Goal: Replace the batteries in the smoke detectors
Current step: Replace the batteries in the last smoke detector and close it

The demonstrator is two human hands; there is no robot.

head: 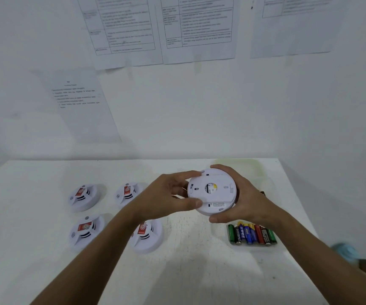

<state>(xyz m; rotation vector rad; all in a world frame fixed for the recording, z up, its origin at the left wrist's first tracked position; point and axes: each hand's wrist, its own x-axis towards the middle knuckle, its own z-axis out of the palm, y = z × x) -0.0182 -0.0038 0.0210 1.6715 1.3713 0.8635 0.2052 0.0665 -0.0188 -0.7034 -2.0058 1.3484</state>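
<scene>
Left hand (173, 194) and right hand (241, 194) clamp smoke detector (213, 190) by rim; likely light, rigid, smooth plastic—hold edges.

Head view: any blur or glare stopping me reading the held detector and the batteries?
Head view: no glare, soft even light; held detector fairly sharp, its label print unreadable; batteries clear by colour, text mostly illegible; blue object at right edge blurred; wide-angle lens bends the table edges.

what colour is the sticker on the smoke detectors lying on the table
Red, with a pale mark; the head view shows it best on the near-left smoke detector.
</scene>
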